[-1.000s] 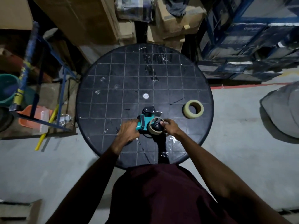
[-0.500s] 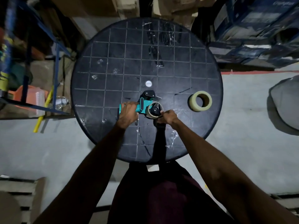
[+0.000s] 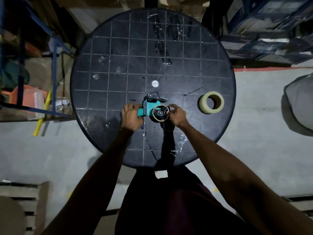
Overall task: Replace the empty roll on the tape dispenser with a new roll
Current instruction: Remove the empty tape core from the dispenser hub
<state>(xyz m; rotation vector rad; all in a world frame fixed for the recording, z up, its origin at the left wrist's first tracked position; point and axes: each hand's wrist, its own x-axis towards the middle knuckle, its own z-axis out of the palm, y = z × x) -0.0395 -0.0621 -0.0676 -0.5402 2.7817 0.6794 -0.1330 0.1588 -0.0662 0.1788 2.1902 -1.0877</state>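
We look down on a round dark table (image 3: 211,53) scored into a grid of squares, with clear scraps of tape stuck across its far side and near edge, and a small white cap (image 3: 155,83) at its centre. Around it lies bare grey concrete floor (image 3: 254,119), with a red line painted beyond our right hand. Off past our left hand stands a blue metal frame (image 3: 54,65) with an orange bin (image 3: 32,99) and a yellow stick (image 3: 42,114) by it; cardboard boxes stack up behind, and blue printed cartons (image 3: 271,22) sit far right. Their lettering is too blurred for us to read.

Our left hand (image 3: 131,117) grips the handle of the teal tape dispenser (image 3: 149,108), fingers curled round it. Our right hand (image 3: 176,114) pinches the rim of the empty roll (image 3: 160,113), a thin cardboard ring on the dispenser's black hub, just beside that hand. The new roll (image 3: 211,102) lies on the table well out to the right of our right hand, untouched.
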